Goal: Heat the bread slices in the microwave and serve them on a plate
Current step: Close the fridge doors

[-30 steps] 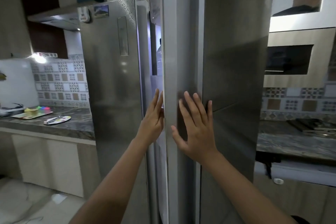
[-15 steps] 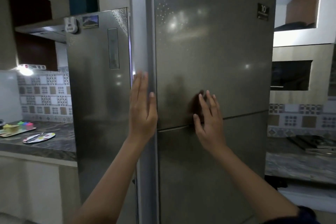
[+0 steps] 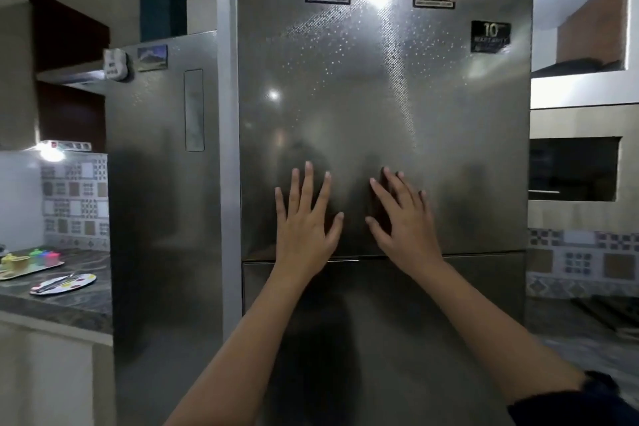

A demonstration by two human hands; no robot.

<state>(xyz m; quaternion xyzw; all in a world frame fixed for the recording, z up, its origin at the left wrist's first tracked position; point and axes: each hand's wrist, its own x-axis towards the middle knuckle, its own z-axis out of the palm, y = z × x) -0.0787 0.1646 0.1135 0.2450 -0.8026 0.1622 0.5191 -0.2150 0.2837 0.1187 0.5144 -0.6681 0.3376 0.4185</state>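
I am not seeing the bread slices anywhere in this view, so I cannot tell where they are; neither of my hands is carrying them. The dark glass-fronted appliance set in the pale wooden niche (image 3: 574, 168), well off to my right, is what I am taking for the microwave, though it is too dim to be sure. My left hand (image 3: 306, 218) and right hand (image 3: 403, 218) are lying flat, side by side, on the tall brushed-steel upper fridge door (image 3: 380, 97), fingers straight and spread, gripping nothing, with the heels of both palms just above the seam where the darker lower steel door (image 3: 380, 322) begins. I am judging this as pressing the door home. To my left a second, shorter steel-fronted unit (image 3: 162, 183) is standing against the fridge, and beyond it the dark marbled stone counter (image 3: 58, 308) is bearing a flat tray of small coloured pots (image 3: 31, 263) and a round white dish dabbed with colours (image 3: 62, 284). What I am worrying about: if I am pushing unevenly the seal may not seat, leaving the door ajar; and if the bread is behind this door, I am walking to the microwave empty-handed. That paint-smeared dish also looks wrong for serving food.
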